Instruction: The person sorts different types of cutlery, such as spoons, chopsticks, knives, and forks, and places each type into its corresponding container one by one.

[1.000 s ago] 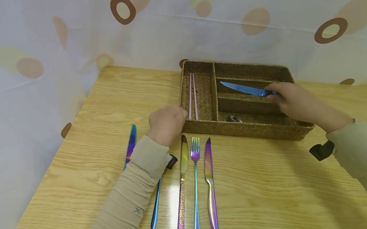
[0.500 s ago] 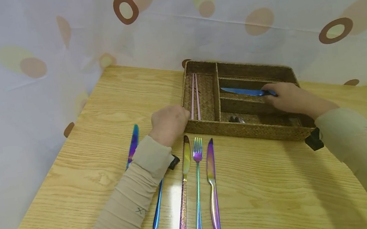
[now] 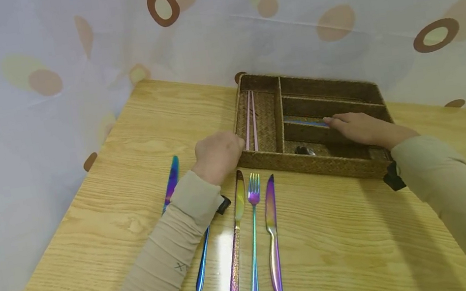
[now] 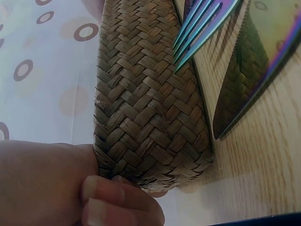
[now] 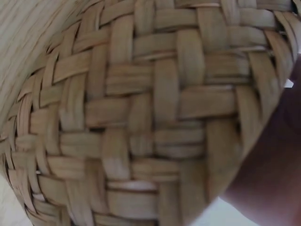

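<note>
My right hand reaches into the middle right compartment of the woven tray, with thumb and fingers at the handle end of a blue knife. Only a thin strip of its blade shows, low between the dividers; the handle is hidden under the hand. My left hand grips the front left corner of the tray, its fingers curled at the corner in the left wrist view. Two pink chopsticks lie in the left compartment. The right wrist view is mostly filled by woven wall.
In front of the tray lie a gold-bladed knife, a fork and a purple knife. Another knife and a blue handle are partly behind my left sleeve. A small shiny piece sits in the front compartment.
My right hand has lowered the blue knife into the middle right compartment, from above the dividers to down between them. The left hand keeps its hold on the tray corner.
</note>
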Available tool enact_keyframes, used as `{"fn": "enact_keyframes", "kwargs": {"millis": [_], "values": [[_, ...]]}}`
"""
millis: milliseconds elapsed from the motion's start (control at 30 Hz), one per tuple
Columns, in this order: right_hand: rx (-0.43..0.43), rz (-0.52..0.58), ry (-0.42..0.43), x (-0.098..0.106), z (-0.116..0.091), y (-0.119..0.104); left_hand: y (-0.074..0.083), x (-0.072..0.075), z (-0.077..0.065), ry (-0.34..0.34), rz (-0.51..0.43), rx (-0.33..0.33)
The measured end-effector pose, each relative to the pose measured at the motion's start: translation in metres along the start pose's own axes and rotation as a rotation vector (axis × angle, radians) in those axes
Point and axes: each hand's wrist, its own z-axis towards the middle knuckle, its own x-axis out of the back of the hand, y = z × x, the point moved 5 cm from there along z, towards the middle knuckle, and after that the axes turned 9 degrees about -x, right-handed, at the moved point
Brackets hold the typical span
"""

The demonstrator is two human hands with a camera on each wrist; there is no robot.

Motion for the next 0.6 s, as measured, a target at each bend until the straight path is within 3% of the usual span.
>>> {"fn": "enact_keyframes", "kwargs": {"millis": [233,600], "values": [[-0.022,0.005,-0.031,-0.0024,0.0039,-0.0008,-0.0006,0.0003,-0.001,-0.007,0.033,-0.012],[0.001,-0.009,0.021,-0.0048,0.0039,-0.0039,-0.0026,-0.001,-0.0015,0.005,0.01,-0.002]]}}
